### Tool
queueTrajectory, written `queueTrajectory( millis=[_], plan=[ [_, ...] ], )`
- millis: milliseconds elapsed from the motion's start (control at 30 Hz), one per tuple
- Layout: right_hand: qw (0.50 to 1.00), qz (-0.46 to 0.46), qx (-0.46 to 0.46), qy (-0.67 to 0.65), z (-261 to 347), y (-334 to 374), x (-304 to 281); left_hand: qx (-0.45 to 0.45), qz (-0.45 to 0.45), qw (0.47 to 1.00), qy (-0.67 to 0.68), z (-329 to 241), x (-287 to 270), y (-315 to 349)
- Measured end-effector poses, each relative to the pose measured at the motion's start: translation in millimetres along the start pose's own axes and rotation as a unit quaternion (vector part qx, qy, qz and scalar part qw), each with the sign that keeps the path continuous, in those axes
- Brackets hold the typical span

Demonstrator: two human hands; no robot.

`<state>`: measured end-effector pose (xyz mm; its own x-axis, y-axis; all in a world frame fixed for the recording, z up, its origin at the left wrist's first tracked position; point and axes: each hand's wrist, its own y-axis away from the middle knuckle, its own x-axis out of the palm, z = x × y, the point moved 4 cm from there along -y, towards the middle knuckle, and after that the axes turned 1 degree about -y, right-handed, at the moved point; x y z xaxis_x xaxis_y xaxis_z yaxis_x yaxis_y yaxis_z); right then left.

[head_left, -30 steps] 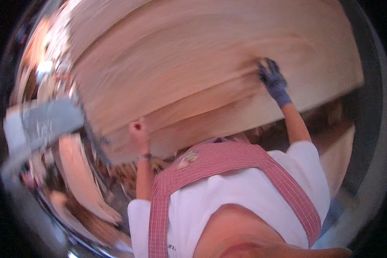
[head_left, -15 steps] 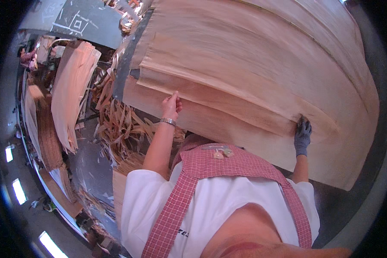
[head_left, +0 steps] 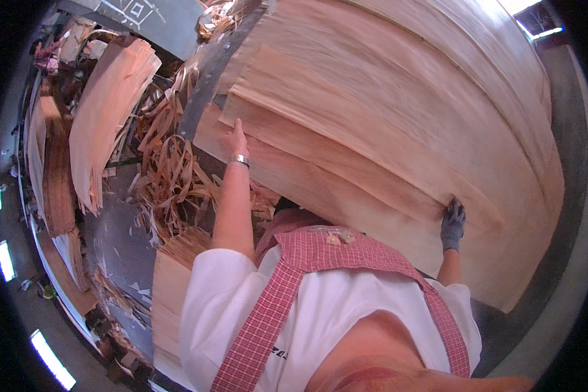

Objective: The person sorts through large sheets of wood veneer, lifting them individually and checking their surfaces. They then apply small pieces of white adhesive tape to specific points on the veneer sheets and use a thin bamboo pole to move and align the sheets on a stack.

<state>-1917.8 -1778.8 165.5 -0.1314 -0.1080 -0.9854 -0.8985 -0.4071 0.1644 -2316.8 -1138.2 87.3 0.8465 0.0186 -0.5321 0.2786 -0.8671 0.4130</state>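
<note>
Thin wood veneer sheets (head_left: pixel 346 91) lie stacked before me, the top ones rippled and overlapping. My left hand (head_left: pixel 237 142), bare with a metal watch (head_left: pixel 240 159) at the wrist, is at the near left edge of an upper sheet. Its index finger stretches onto that edge; the other fingers are blurred and partly hidden. On the right, my right hand (head_left: pixel 453 225) wears a grey glove with dark fingertips. Its bent fingers close on the near edge of the same sheet, where a fold runs off to the right. Below that edge, a lower sheet (head_left: pixel 385 225) shows.
Curled veneer scraps (head_left: pixel 170 176) heap on the floor to my left. Beyond them stand bundles of veneer (head_left: pixel 108 117) and a darker stack (head_left: pixel 57 176). A grey board (head_left: pixel 160 23) with white marks is at the far left. Dark floor borders the stack on the right.
My left hand has slid left along the sheet's edge, and its index finger has straightened from a pinch. My right hand keeps its place on the sheet. The view has shifted slightly.
</note>
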Motion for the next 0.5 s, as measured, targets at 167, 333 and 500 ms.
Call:
queueTrajectory(
  millis=[167, 333, 500],
  plan=[
    [0.999, -0.02, -0.031, -0.007, -2, -7, 5, 0.092, -0.016, 0.987, -0.133, -7, -8, -49],
    [0.999, 0.009, -0.03, 0.011, -6, 4, 11, 0.122, -0.039, 0.99, 0.058, -25, -20, -19],
    [0.979, 0.031, -0.143, 0.142, 17, 10, 14, 0.076, -0.087, 0.991, -0.061, -30, -38, -42]
  ],
)
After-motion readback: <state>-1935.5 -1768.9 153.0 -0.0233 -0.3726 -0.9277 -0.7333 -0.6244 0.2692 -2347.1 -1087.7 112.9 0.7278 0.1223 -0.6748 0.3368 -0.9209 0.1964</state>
